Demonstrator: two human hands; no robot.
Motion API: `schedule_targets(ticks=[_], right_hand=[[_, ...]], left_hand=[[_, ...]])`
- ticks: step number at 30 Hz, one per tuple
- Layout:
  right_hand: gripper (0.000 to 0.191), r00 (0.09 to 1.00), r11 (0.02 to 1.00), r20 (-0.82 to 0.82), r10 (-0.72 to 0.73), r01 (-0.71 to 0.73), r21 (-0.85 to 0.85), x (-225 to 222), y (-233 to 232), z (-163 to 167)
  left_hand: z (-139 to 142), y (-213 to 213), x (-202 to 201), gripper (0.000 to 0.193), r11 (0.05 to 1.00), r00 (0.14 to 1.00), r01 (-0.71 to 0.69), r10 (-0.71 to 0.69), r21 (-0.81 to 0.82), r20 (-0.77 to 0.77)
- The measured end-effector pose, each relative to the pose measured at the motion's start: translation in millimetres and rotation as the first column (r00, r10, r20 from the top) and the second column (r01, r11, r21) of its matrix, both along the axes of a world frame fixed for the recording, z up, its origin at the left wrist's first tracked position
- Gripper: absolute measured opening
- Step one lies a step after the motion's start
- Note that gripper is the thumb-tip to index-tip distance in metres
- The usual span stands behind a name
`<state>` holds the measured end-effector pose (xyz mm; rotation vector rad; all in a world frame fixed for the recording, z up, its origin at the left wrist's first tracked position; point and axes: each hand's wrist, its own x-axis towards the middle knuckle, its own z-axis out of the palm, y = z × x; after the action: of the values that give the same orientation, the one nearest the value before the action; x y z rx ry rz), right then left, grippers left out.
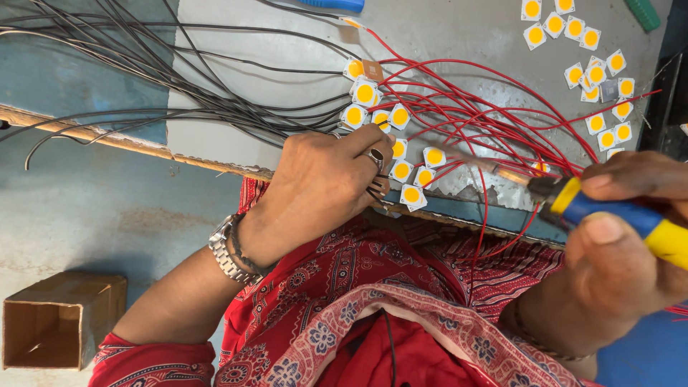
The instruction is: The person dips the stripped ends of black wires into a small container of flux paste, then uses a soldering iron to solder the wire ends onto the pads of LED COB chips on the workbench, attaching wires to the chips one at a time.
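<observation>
Grip of right hand (631, 236) closed round soldering iron (573, 201) (left hand (322, 183) pins wired chips (401, 154)).

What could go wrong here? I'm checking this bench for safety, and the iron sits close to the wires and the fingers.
1. The soldering iron in the right hand points its tip toward the left hand, which presses on the wired LED chips; a slip could burn fingers.
2. The red wires loop around the iron's shaft, so insulation might melt.
3. The chips lie at the board's edge and could slide off.
</observation>
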<state>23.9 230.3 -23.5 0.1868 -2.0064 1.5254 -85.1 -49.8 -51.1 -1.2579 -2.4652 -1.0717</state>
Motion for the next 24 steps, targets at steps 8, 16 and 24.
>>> schedule_targets(ticks=[8,16,24], right_hand=[[0.023,0.977,0.994,0.2,0.072,-0.088,0.071,-8.0,-19.6,26.1],[0.022,0.968,0.974,0.216,0.13,-0.165,0.153,-16.6,-30.5,38.6],[0.019,0.949,0.939,0.279,0.145,-0.221,0.264,-23.6,-35.3,54.5]], left_hand=[[0.5,-0.3,-0.4,0.022,1.0,1.0,0.012,-0.012,0.019,0.006],[1.9,-0.3,-0.7,0.023,1.0,1.0,0.013,-0.013,0.016,0.006],[1.1,-0.1,-0.2,0.021,1.0,1.0,0.001,-0.001,0.001,-0.006]])
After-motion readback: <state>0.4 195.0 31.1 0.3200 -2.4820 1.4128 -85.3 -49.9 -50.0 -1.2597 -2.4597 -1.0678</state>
